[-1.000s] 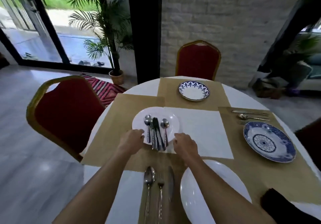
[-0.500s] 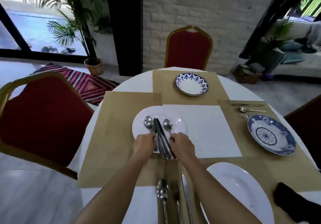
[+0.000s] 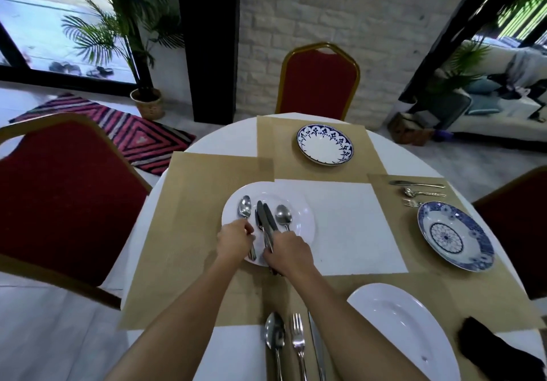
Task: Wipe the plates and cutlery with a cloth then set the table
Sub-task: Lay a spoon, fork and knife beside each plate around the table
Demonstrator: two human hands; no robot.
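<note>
A white plate (image 3: 300, 212) sits on a tan placemat (image 3: 189, 209) on the round table and carries cutlery. My left hand (image 3: 235, 240) pinches the handle of the left spoon (image 3: 244, 207). My right hand (image 3: 285, 252) grips the handles of the dark knives (image 3: 266, 216) in the plate's middle. A second spoon (image 3: 283, 216) lies to the right of the knives, its handle running under my right hand. A black cloth (image 3: 497, 348) lies at the table's near right edge.
A blue-rimmed plate (image 3: 325, 147) is at the far setting. A blue patterned plate (image 3: 455, 235) with cutlery (image 3: 417, 192) lies at the right. A white plate (image 3: 405, 330) and a spoon, fork and knife (image 3: 296, 342) lie near me. Red chairs (image 3: 65, 191) ring the table.
Both hands moved from the plate's near rim inward onto the cutlery handles and closed on them. The camera shifted closer and to the right.
</note>
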